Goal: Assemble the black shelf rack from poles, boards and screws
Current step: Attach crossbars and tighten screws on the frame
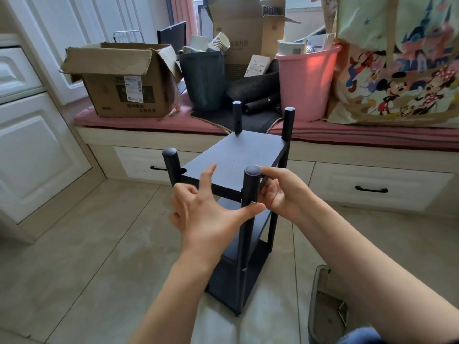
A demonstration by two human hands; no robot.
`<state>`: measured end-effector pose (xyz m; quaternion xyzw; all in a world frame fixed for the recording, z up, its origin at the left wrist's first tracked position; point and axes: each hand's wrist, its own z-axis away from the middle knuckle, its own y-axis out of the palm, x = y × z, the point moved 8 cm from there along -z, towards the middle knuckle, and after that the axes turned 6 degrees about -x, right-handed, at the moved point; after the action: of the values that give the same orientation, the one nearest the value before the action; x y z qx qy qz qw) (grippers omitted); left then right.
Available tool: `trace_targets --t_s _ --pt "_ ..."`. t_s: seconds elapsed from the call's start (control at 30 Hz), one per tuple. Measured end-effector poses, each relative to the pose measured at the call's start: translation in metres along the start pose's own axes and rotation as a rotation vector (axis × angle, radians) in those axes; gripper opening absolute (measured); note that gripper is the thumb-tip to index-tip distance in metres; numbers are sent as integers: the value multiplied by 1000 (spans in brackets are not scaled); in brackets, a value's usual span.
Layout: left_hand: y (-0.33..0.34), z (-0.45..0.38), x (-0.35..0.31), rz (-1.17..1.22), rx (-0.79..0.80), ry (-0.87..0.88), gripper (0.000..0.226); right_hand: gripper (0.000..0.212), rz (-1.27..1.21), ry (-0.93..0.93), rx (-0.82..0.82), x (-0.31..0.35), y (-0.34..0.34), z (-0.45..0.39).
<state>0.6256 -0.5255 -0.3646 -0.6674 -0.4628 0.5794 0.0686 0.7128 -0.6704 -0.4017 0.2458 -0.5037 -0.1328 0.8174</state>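
While left hand (206, 214) thumbs a screw (253, 202), right hand (280, 192) pinching the pole (249, 194); paper cups (219, 42) in black bin (202, 80).

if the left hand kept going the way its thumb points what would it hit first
The left hand's thumb already touches the screw on the near right pole; pushing on would press into that pole, then likely the right hand.

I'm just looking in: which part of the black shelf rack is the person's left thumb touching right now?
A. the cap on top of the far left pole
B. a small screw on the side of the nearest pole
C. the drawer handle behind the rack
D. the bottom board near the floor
B: the left hand stretches its thumb to a small screw on the nearest pole, just below the top board, while the right hand holds the pole's other side.
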Motion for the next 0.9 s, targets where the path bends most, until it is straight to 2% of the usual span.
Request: trace_targets --t_s 0.07,0.13,0.27,0.4,0.5,0.57,0.73,0.9 --pt "12 -2 12 131 160 -99 125 13 24 -2 -16 0 -5 -3" --pt "20 -3 12 261 250 -84 125 14 73 -36 -43 2 -13 -7" --pt "20 -10 1 463 214 46 85 24 196 -83 -96 7 -23 -10" --pt "16 -11 -2 634 146 48 77 11 134 -106 -90 14 -23 -12" --pt "18 -13 2 673 135 24 77 9 47 -126 -128 27 -29 -18" --pt "20 -14 5 683 142 10 78 16 24 -126 -166 38 -39 -25" --pt "21 -16 12 690 138 -10 76 35 160 -126 -297 73 -58 -57" --pt "23 -15 13 679 157 -3 78 69 418 -69 -377 101 -52 -88"
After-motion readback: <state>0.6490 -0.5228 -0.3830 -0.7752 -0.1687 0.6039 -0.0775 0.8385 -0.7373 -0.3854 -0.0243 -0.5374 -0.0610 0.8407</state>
